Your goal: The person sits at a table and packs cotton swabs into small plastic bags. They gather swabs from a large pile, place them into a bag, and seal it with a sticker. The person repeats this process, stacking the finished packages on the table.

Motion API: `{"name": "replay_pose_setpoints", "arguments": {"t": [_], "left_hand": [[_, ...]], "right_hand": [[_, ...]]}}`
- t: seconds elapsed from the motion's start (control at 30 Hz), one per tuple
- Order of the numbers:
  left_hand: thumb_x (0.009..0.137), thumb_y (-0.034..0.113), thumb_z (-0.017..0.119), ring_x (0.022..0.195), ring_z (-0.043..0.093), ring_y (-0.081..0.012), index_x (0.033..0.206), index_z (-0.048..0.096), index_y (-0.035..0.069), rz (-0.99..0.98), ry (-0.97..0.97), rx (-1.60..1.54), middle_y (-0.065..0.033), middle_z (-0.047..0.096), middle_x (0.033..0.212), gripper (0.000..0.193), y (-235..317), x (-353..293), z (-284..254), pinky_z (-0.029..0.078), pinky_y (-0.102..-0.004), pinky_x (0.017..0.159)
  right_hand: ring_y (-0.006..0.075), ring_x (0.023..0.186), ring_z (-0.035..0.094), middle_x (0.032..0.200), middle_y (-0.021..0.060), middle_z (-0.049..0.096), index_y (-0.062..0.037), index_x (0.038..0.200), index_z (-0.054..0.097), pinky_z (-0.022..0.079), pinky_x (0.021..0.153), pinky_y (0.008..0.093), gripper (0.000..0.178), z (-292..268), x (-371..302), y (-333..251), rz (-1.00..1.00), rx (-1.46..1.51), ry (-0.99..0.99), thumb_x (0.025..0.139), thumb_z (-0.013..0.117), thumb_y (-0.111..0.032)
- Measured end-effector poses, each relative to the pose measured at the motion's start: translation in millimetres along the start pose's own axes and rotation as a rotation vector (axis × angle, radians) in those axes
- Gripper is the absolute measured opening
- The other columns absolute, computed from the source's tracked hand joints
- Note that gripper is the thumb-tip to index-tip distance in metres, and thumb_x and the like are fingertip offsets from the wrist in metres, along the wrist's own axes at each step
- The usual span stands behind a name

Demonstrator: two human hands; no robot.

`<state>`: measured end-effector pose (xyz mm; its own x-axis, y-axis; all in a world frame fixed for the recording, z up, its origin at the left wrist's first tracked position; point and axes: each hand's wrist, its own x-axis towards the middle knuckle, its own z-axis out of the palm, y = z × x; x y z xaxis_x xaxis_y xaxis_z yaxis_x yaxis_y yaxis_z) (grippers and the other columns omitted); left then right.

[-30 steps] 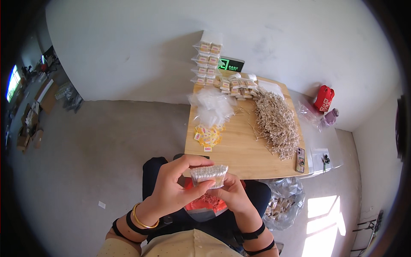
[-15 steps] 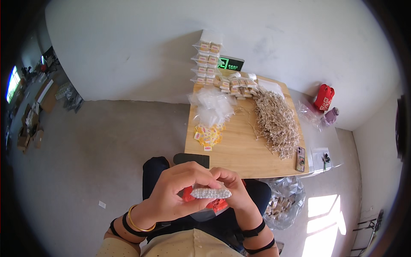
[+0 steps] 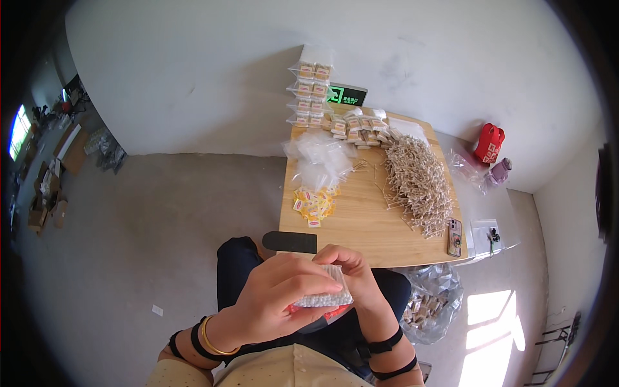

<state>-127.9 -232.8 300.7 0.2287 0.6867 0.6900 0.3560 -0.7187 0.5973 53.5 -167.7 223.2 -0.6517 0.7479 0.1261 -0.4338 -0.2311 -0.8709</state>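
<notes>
A flat bundle of cotton swabs, its white tips facing me, is held over my lap between both hands. My left hand closes around its left side, fingers across the top and thumb below. The bent fingers of my right hand grip its far right side. Whether a clear bag wraps the bundle, I cannot make out. Something red shows just under it, mostly hidden. On the table beyond lie a large heap of loose swabs, yellow-and-white labels and clear plastic bags.
Filled swab packs are stacked at the table's far left, beside more small packs. A phone lies at the right edge. A clear sack of packs stands on the floor. A red bag and purple bottle sit further right.
The bundle has tilted, so more of its top and stick sides show. My left fingers have shifted over its top, and less of the red thing shows.
</notes>
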Motion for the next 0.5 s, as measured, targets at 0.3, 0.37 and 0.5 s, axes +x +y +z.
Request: {"name": "replay_pose_setpoints", "arguments": {"t": [0.3,0.37,0.5], "left_hand": [[0.068,0.012,0.091,0.077,0.069,-0.0161,0.117,0.067,0.01,0.032,-0.061,0.07,0.0009,0.075,0.089,0.054,-3,8,-9,0.051,-0.0312,0.075],[0.068,0.014,0.092,0.078,0.07,-0.0154,0.121,0.066,0.01,0.017,-0.082,0.059,0.0019,0.076,0.089,0.06,-4,9,-13,0.05,-0.0318,0.08],[0.07,0.018,0.091,0.085,0.07,-0.0163,0.126,0.065,0.012,-0.019,-0.067,0.042,0.0035,0.075,0.097,0.062,-6,8,-10,0.051,-0.0347,0.086]], "right_hand": [[0.0097,0.093,0.064,0.099,0.0017,0.068,-0.0004,0.101,0.068,0.052,0.086,0.0275,0.013,-8,3,-2,0.022,-0.04,-0.084,0.09,0.074,-0.005],[0.0097,0.093,0.063,0.1,0.0018,0.068,-0.0005,0.101,0.068,0.052,0.086,0.0276,0.013,-7,3,-1,0.027,-0.042,-0.117,0.09,0.074,-0.005],[0.0099,0.094,0.063,0.1,0.0024,0.068,-0.0006,0.102,0.068,0.051,0.085,0.0275,0.012,-6,1,1,0.033,-0.006,-0.124,0.091,0.073,-0.004]]}}
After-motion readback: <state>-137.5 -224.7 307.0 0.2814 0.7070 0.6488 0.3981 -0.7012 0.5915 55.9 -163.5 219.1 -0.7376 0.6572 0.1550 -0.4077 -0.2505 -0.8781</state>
